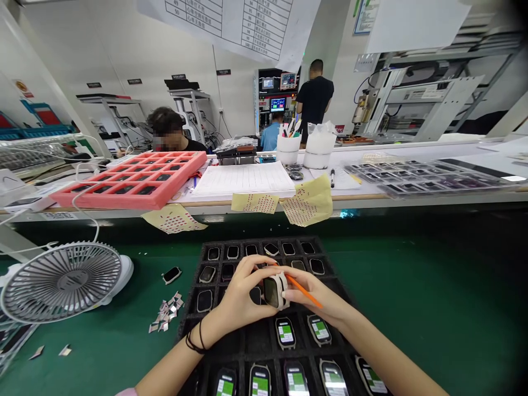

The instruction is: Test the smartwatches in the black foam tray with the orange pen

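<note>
A smartwatch case (272,291) with a dark screen and pale frame is held up on edge over a black foam tray (190,300). My left hand (235,294) grips it, fingers over the top and thumb below. My right hand (319,297) closes on the case's right side, with a thin orange stick (306,291) held along its fingers. Between the hands, part of the case's back is hidden. Several dark-screened watches, such as one watch (205,301), lie in the tray's farther compartments. Nearer ones, including a lit watch (286,333), show green and white screens.
A loose watch (171,274) and small label pieces (167,313) lie on the green mat left of the tray. A grey fan (68,283) stands farther left. Above, a shelf holds a pink foam tray (165,192), papers (243,180) and clear trays (433,179). Other people are beyond.
</note>
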{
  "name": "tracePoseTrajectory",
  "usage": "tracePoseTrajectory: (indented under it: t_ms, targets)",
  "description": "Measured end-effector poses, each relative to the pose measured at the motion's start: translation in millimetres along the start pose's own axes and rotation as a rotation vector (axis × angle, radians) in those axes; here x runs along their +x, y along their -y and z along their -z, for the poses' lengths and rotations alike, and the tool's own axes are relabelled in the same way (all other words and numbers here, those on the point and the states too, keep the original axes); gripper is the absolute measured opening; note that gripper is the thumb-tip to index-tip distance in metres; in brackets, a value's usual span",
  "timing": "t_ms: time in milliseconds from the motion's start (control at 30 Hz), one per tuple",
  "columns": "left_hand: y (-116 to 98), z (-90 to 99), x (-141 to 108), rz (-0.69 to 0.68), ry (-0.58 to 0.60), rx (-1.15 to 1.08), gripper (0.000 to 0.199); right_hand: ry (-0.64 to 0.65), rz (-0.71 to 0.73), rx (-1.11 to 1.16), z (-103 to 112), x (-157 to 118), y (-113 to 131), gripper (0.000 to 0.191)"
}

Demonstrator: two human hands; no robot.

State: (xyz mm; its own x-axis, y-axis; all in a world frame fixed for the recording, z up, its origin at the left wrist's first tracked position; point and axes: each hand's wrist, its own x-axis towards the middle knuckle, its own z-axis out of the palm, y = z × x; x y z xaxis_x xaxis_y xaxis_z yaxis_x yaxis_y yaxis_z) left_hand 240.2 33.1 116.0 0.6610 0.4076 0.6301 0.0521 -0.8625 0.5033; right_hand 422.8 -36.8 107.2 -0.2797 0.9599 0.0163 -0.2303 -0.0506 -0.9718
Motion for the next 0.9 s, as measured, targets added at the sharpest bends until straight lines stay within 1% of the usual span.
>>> tracePoseTrajectory:
  t_ms: [133, 233, 333, 400, 500, 667, 767, 833, 900]
  targets:
    - [-1.1, -2.0, -0.8, -0.009, -0.006, -0.045, 0.055, 0.035, 0.039, 0.071, -0.5, -0.8, -0.2, 0.046]
    - [-0.9, -3.1, -1.0, -0.032, -0.018, -0.052, 0.051, 0.025, 0.078, 0.016, -3.7, -3.3, 2.1, 0.041]
    - [-0.8, -3.2, -0.5, -0.050, -0.026, -0.058, 0.052, 0.016, 0.094, -0.046, -6.9, -5.5, 4.4, 0.038]
    - [-0.9, -3.1, -0.3, -0.052, -0.034, -0.063, 0.053, 0.002, 0.096, -0.047, -9.0, -5.7, 4.7, 0.039]
    - [-1.8, -3.2, -0.6, -0.053, -0.037, -0.057, 0.052, 0.000, 0.096, 0.013, -12.6, -4.9, 3.6, 0.044]
    - [-4.2, -4.1, -1.9, -0.085, -0.033, -0.017, 0.049, -0.049, 0.091, 0.021, -18.3, -6.2, 2.2, 0.040]
    - [-5.1, -4.6, -2.6, -0.110, -0.035, -0.009, 0.051, -0.046, 0.101, -0.014, -20.3, -7.8, 2.2, 0.041]
    - [-5.2, -4.5, -3.0, -0.105, -0.039, -0.005, 0.051, -0.049, 0.110, -0.049, -19.9, -8.0, 3.6, 0.042]
    - [-4.8, -3.7, -3.2, -0.073, -0.047, 0.002, 0.050, -0.100, 0.143, -0.084, -17.2, -8.0, 6.4, 0.041]
